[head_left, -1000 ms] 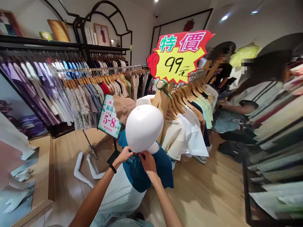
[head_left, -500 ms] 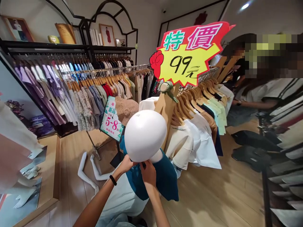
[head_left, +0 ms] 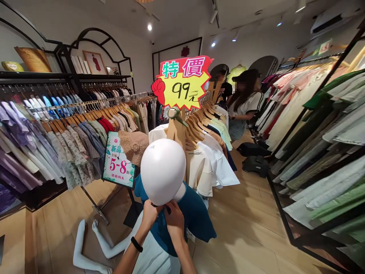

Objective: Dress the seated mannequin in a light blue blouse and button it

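Observation:
A mannequin with a smooth white head [head_left: 162, 171] stands right before me, dressed in a teal top [head_left: 199, 217] and a pale skirt [head_left: 155, 249]. Just under the head, at the back of the top's neckline, my two hands work side by side. My left hand [head_left: 150, 215], a black band on its wrist, has its fingers bent and pinching the collar. Close beside it, my right hand [head_left: 173, 220] is closed on the same collar edge. A small dark spot shows at its fingertips; I cannot tell what it is. Both sets of fingertips are partly hidden.
Detached white mannequin arms [head_left: 81, 247] lie on the wooden floor to the left. A discount sign [head_left: 119, 161] and a brown knitted hat [head_left: 134, 146] stand near the mannequin. A price sign [head_left: 185, 83] tops a clothes rack ahead. A person [head_left: 248, 99] stands beyond, near garments [head_left: 319, 133] at right.
My view has swung right and up, so the mannequin and racks sit further left and the right-hand rack shows more fully. Both hands stay at the collar.

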### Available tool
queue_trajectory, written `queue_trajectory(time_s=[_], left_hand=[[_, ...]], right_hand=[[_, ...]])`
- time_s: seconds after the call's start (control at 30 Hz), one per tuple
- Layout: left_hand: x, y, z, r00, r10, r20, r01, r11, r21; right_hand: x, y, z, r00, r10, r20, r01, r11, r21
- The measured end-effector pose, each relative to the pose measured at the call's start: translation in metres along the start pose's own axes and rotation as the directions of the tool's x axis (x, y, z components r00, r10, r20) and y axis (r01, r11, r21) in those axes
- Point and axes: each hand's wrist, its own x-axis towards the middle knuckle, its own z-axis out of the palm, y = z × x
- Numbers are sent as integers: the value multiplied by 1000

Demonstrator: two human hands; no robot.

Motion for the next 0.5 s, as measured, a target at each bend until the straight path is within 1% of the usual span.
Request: queue_trajectory(time_s=[0.13,0.2,0.3,0.4,0.5], left_hand=[[-2,-5,1,1000,-2,-13,1,999,-33],[-3,-8,1,1000,-1,-23,1,1000,-2],[-6,-11,2,999,9,-54,-1,989,147],[-9,-8,1,996,53,-71,-29,951,307],[-7,-2,-6,993,115,17,-114,934,338]], right_hand=[[-3,-7,-3,1000,11,-8,-11,1000,-7],[-3,-6,-3,1000,-1,8,2,1000,-10],[-4,-2,-3,999,-31,33,31,999,-7],[-5,4,-2,997,-65,35,64,998,18],[-4,7,-2,996,-90,-16,91,993,73]])
